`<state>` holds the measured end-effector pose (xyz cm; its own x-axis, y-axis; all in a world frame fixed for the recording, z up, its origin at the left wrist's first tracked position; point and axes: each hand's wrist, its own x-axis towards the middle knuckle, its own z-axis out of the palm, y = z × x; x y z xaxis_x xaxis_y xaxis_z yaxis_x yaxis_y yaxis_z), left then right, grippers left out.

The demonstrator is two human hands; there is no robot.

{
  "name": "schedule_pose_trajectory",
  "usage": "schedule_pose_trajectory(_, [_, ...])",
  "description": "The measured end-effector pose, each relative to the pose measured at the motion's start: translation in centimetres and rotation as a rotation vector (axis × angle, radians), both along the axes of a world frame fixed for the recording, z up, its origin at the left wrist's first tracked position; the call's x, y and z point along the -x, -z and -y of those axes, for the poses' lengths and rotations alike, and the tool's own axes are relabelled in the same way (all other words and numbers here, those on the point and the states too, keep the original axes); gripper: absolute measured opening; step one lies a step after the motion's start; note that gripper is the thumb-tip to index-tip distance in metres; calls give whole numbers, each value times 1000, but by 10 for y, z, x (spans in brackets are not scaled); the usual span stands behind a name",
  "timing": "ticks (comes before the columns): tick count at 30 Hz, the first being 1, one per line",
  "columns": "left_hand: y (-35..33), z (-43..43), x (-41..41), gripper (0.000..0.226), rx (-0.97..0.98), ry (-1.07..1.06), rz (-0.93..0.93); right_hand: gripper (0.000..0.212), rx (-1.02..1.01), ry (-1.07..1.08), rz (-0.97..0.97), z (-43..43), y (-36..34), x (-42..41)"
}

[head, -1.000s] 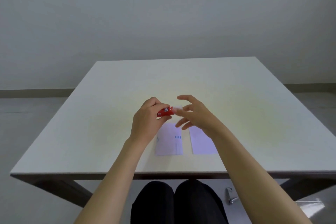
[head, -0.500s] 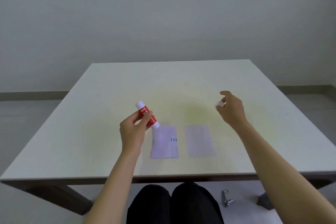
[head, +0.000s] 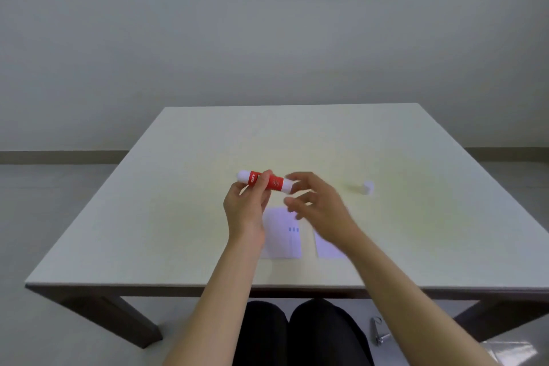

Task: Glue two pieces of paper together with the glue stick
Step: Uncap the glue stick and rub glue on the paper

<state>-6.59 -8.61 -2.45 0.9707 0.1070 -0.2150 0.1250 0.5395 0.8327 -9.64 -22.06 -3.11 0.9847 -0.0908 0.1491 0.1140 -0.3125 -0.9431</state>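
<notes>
A red glue stick with white ends lies level above the table, pinched in my left hand. My right hand is beside its right end with fingers spread, thumb and forefinger close to or touching that end; motion blur hides the contact. The white cap stands alone on the table to the right. Two white papers lie side by side below my hands: the left paper has small blue marks, and the right paper is partly covered by my right wrist.
The pale table reaches from the near edge to the wall side. My dark-clothed knees are under its front edge. A small metal object lies on the floor at lower right.
My right hand set the cap down on the table at the right and came back to the glue stick. My left hand turned the stick from tilted to level.
</notes>
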Motion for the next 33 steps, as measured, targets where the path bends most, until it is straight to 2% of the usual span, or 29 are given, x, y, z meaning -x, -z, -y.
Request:
schedule_pose_trajectory(3, [-1,3,1,28,-33,8,2,12,-258,82,25,-23,6,6])
schedule_pose_trajectory(7, [-2,5,4,23,-73,23,31,13,-357,117,-16,-35,10,9])
schedule_pose_trajectory(9, [-3,7,5,16,-19,29,47,15,-364,145,-22,-44,10,11])
schedule_pose_trajectory(13, [1,11,9,9,67,43,64,17,-223,206,67,-49,8,11])
schedule_pose_trajectory(15, [3,9,12,10,77,54,61,25,-313,186,-57,-46,5,10])
schedule_pose_trajectory(18, [8,3,16,13,68,114,92,46,-441,92,-350,-37,-1,8])
schedule_pose_trajectory(19, [9,1,16,14,62,140,111,52,-435,98,-394,-36,-2,8])
schedule_pose_trajectory(21, [9,2,17,14,61,155,133,57,-393,149,-344,-36,-4,8])
schedule_pose_trajectory(23, [8,5,17,17,42,111,126,49,-270,185,-177,-38,-2,10])
schedule_pose_trajectory(24, [7,5,16,19,24,82,118,35,-216,182,-93,-38,-2,12])
schedule_pose_trajectory(26, [7,5,12,20,7,55,122,11,-231,144,-4,-37,0,14])
schedule_pose_trajectory(27, [6,5,11,20,7,60,138,11,-280,120,-16,-35,1,14])
schedule_pose_trajectory(30, [5,5,12,24,-56,107,186,45,-480,128,-284,-32,-3,12])
schedule_pose_trajectory(32, [6,6,13,23,-75,128,201,53,-540,149,-389,-32,-7,10])
schedule_pose_trajectory(33, [6,6,13,22,-58,124,201,52,-502,141,-358,-31,-8,10])
